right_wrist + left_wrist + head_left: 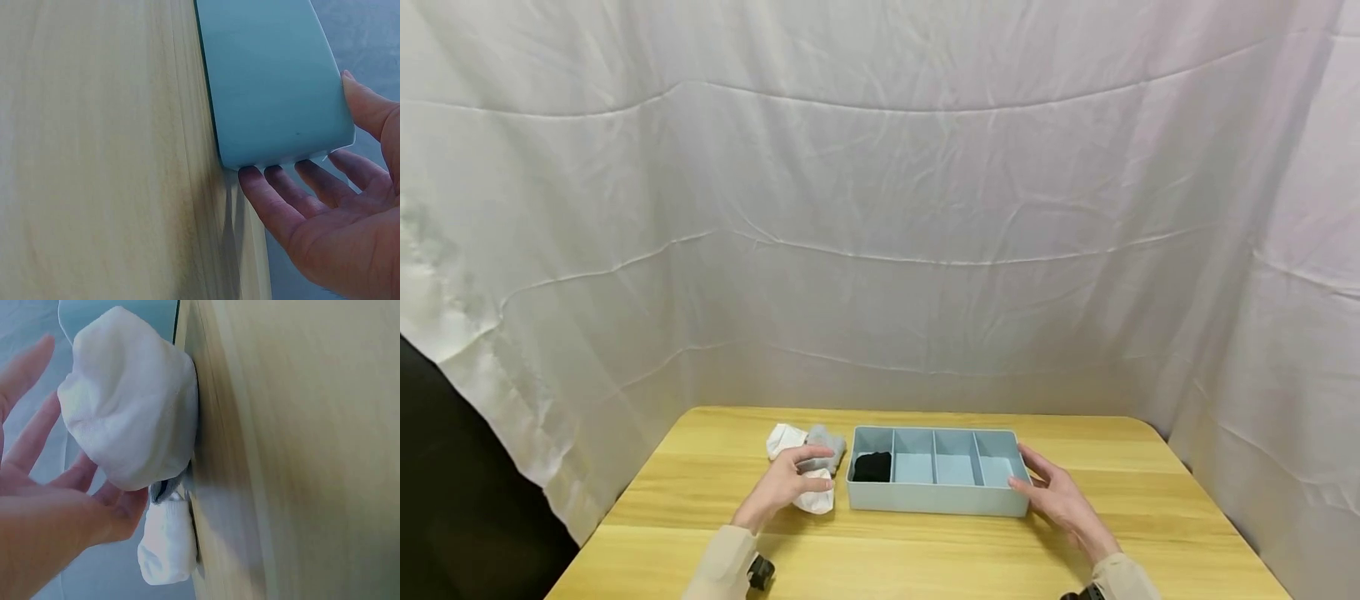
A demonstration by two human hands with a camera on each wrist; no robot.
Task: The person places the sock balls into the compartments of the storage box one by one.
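White cloth hangs behind the wooden table (700,500). Beside the blue tray (936,498), the left hand (782,487) reaches open-fingered over rolled socks (808,467); the right hand (1060,500) steadies the tray's end, fingers straight.

1 tray (925,498), 4 sock rolls: 2 white (817,500), 1 grey (827,437), 1 blk (872,467)

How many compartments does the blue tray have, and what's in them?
4, side by side in the tray. The leftmost holds a black bundle; the other three look empty, though the near wall hides part of their floors.
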